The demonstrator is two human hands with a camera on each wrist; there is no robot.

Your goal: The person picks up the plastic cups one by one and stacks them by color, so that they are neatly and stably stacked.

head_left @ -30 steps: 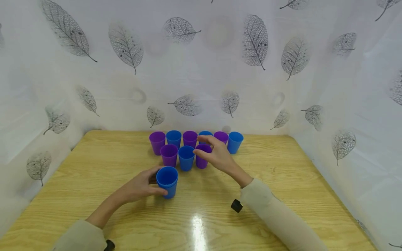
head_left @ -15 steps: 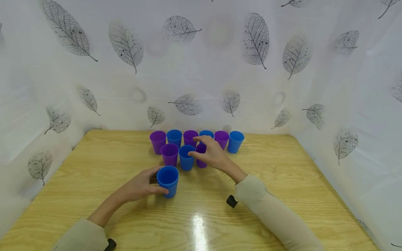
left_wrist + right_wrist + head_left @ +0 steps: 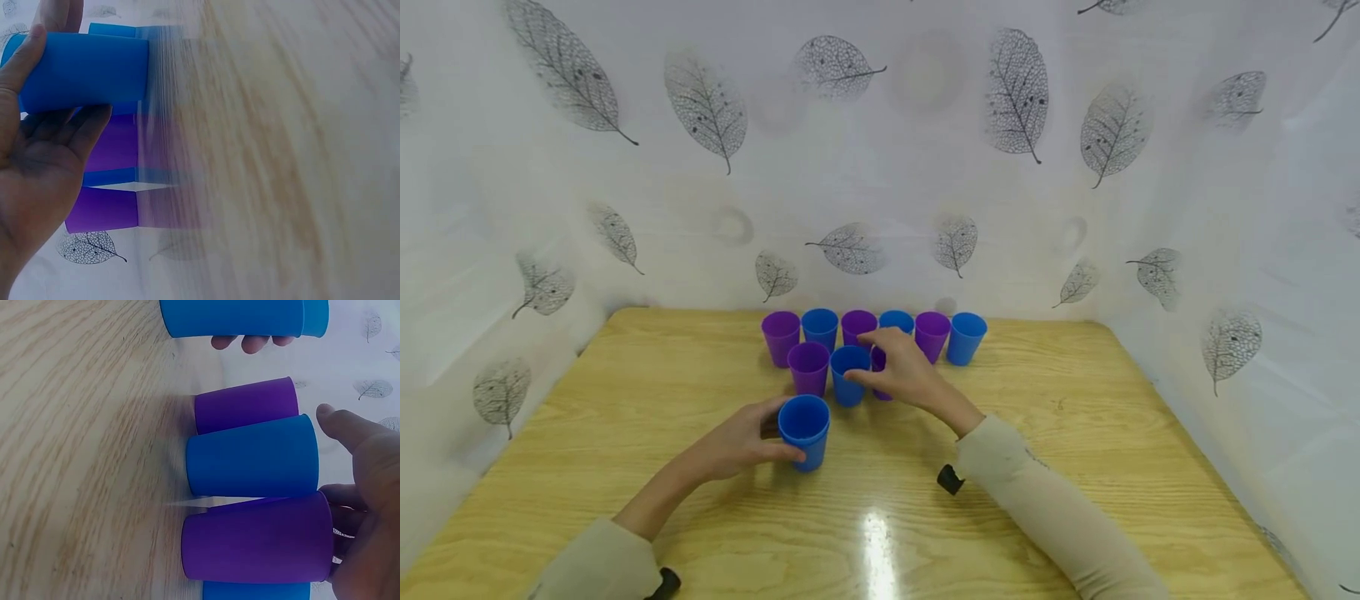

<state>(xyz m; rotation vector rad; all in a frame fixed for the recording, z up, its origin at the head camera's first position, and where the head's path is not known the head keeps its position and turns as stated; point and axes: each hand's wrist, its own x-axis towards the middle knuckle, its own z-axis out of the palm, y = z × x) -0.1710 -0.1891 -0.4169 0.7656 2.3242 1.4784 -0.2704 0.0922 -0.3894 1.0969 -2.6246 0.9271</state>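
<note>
Fingers and thumb of my left hand (image 3: 741, 442) grip a pair of nested blue cups (image 3: 808, 457) from the left, mouths up, low at the table in front of the other cups. My right hand (image 3: 910, 375) hovers with thumb and fingers spread, holding nothing, over the right purple cup (image 3: 256, 544) of the middle row and partly hiding it. The thumb is by the rim of the middle blue cup (image 3: 848, 390); whether it touches cannot be told. Left of that blue cup stands another purple cup (image 3: 808, 373).
Behind, a row of upright cups alternates purple and blue, from a purple cup (image 3: 780, 343) to a blue cup (image 3: 966, 342) near the table's back edge. The wooden table (image 3: 1045, 467) is glossy. A leaf-patterned white curtain (image 3: 880, 183) encloses the back and sides.
My right hand has shifted left, from above the right purple cup toward the middle blue cup. The left hand keeps holding the nested blue cups in nearly the same place.
</note>
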